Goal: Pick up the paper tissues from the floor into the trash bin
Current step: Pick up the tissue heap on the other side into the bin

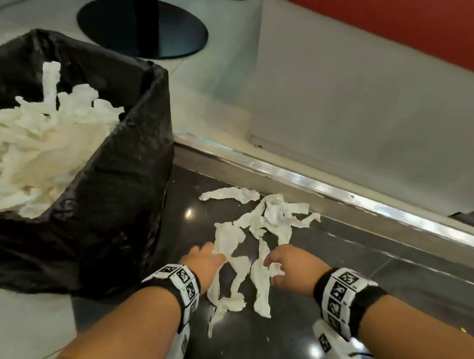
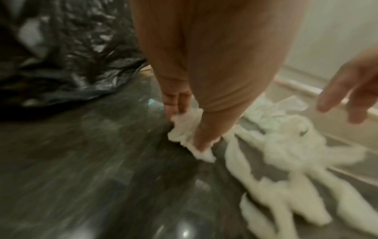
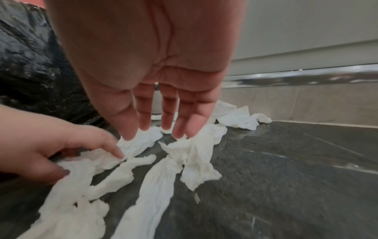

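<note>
the bin (image 1: pixel 147 129) stands at the left, lined with a black bag and already heaped with white tissues. right of the bin, on the dark floor (image 1: pixel 365 280), lies a tangle of tissues (image 1: pixel 266 220): twisted strips that overlap, so an exact count is not possible; i make out roughly six or seven pieces, and one bin.

nearest the bin, the left hand (image 1: pixel 207 259) has its thumb and fingers curled round the end of one strip (image 2: pixel 188 129), pinching it against the floor; the left wrist view shows the paper bunched between them. further right of the bin, the right hand (image 1: pixel 288 265) reaches down with fingers (image 3: pixel 182 127) straight and spread, tips touching the paper but not closed on anything in the right wrist view; in the head view its fingers look slightly bent, with no clear hold.

the step in hand looks like gathering. to do it well, i would judge it best to sweep both hands toward each other so the strips bunch into one wad, close the right hand fully before lifting, and lift slowly, since the long strips trail and can slip free. the two pieces farthest from the bin, near the metal strip (image 1: pixel 345 190), would likely need a second reach. carry the wad over the bin's rim before letting go, as the heap inside is high and loose pieces may slide back out.
</note>
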Tool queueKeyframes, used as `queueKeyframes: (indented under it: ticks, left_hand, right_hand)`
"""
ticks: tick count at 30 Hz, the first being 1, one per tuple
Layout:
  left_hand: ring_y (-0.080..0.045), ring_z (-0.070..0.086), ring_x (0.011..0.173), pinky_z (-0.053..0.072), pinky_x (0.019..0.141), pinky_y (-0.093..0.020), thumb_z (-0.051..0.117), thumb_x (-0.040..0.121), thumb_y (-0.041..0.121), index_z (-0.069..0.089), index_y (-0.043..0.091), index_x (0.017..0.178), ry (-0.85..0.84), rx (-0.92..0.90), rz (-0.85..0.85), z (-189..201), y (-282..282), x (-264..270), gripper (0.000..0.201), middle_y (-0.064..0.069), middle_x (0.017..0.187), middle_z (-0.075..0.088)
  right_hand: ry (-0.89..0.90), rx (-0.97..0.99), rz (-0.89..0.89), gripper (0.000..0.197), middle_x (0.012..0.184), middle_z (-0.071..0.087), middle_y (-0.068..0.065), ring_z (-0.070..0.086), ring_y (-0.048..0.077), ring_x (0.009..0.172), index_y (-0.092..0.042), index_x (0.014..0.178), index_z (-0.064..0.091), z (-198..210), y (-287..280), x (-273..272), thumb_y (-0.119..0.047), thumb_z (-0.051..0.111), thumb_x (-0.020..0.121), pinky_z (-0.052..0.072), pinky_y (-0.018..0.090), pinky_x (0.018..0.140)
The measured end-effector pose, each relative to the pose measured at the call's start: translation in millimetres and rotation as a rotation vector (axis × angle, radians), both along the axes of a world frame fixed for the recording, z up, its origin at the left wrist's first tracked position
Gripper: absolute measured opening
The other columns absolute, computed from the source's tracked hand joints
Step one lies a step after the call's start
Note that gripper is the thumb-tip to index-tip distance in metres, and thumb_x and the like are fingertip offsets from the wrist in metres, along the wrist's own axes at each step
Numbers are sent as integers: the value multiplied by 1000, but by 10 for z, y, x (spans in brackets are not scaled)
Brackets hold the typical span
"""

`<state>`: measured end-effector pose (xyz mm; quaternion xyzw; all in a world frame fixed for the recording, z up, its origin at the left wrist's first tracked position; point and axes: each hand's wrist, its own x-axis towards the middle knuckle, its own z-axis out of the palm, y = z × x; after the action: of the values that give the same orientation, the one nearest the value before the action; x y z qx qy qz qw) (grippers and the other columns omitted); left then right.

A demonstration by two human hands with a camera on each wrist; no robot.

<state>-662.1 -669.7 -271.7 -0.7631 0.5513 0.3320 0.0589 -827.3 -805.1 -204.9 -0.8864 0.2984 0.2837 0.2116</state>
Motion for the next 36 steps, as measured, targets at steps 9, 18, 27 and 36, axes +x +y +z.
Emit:
queueKeyframes:
  ticks: [9, 18, 27, 36]
  left_hand:
    - [-30, 57, 100, 45, 84, -36, 38, 97, 28, 51, 7, 109, 22, -174, 225, 119, -17, 31, 28, -14, 112, 55]
    - [-22, 50, 75, 37, 66, -27, 43, 86, 1, 40, 14, 83, 150, -367, 467, 499, 128, 260, 13, -4, 77, 49]
    - [-18, 55, 95, 46, 79, -29, 70, 75, 46, 38, 27, 117, 244, -251, 424, 312, 383, 132, 56, 0, 108, 52]
    - [-33, 56, 104, 46, 94, -39, 52, 87, 22, 47, 18, 116, 66, 108, 216, -50, 731, -8, 30, -12, 125, 40]
  right_hand:
    - [46, 13, 99, 73, 151, 13, 9, 36, 37, 130, -40, 140, 29, -539, 138, -69, -40, 69, 79, 40, 45, 105]
    - [-286, 122, -181, 22, 92, 56, 7, 53, 22, 84, -10, 108, 52, -518, -17, 332, -4, 42, 90, 39, 26, 70]
    - [-544, 207, -442, 24, 54, 44, -3, 44, 13, 53, -8, 65, 50, -401, 143, 654, -19, 61, 83, 40, 26, 57]
    - [-191, 42, -343, 76, 155, -1, 19, 59, 33, 108, -28, 145, 22, -462, 1, 450, -3, 55, 82, 50, 29, 83]
